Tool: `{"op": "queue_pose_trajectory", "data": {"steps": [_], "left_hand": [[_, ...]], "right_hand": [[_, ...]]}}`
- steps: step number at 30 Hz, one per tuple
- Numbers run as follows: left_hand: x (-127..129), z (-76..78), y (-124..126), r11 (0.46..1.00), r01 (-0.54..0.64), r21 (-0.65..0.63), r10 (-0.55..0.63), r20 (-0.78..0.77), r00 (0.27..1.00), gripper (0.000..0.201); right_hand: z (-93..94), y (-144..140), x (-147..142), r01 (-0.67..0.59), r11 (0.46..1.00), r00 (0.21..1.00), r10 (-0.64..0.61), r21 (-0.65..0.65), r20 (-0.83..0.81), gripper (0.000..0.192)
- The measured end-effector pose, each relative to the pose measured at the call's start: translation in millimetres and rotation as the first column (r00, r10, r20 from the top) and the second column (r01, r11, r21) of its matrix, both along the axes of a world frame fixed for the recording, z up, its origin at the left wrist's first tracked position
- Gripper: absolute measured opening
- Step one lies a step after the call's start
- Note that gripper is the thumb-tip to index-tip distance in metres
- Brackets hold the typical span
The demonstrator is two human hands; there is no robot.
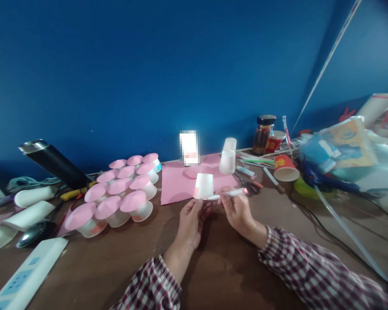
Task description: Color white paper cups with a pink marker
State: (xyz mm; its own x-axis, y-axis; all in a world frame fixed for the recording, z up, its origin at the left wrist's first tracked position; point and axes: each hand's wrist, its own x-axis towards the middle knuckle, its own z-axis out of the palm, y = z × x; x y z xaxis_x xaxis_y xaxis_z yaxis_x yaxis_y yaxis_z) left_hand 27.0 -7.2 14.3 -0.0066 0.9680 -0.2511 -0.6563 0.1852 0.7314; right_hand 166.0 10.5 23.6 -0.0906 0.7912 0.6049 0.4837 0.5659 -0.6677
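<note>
A white paper cup (204, 185) stands upside down in front of me, with an orange patch on its left side. The fingers of my left hand (191, 217) are closed on its lower rim. In my right hand (238, 211) I grip a white marker (233, 193) with a reddish end. Its other end points left at the cup's lower edge; whether it touches is too blurred to tell. Pink paper (173, 187) lies behind the cup, with a pink disc (195, 172) on top.
Several upturned cups topped with pink cones (121, 186) stand at the left, near a power strip (29, 269) and a black flask (54, 163). Stacked cups (227, 161), scissors (252, 187), a red cup (286, 168), a jar (263, 135) and plastic bags (342, 146) are to the right.
</note>
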Motion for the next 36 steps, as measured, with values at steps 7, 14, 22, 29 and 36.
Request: {"op": "queue_pose_trajectory", "data": {"steps": [7, 14, 22, 29, 36], "left_hand": [[0.1, 1.5, -0.1, 1.000, -0.003, -0.006, 0.003, -0.008, 1.000, 0.020], [0.3, 0.2, -0.5, 1.000, 0.011, -0.008, -0.011, -0.007, 1.000, 0.017], [0.2, 1.8, -1.6, 1.000, 0.013, 0.005, -0.013, -0.007, 1.000, 0.019], [0.9, -1.9, -0.2, 1.000, 0.000, -0.005, 0.000, -0.016, 1.000, 0.022], [1.2, -3.1, 0.3, 1.000, 0.002, -0.015, -0.002, -0.016, 1.000, 0.018]], "right_hand": [[-0.9, 0.4, -0.3, -0.004, 1.000, 1.000, 0.004, -0.004, 0.014, 0.029], [-3.1, 2.5, -0.1, 0.017, 1.000, 0.999, -0.019, 0.024, 0.047, 0.030], [-4.2, 3.5, -0.2, 0.043, 0.998, 0.997, -0.046, 0.043, 0.059, 0.030], [-4.1, 4.6, 1.7, 0.076, 0.996, 0.996, -0.078, 0.040, 0.050, 0.031], [-3.4, 5.5, 1.8, 0.094, 0.995, 0.994, -0.096, 0.042, 0.050, 0.030]]}}
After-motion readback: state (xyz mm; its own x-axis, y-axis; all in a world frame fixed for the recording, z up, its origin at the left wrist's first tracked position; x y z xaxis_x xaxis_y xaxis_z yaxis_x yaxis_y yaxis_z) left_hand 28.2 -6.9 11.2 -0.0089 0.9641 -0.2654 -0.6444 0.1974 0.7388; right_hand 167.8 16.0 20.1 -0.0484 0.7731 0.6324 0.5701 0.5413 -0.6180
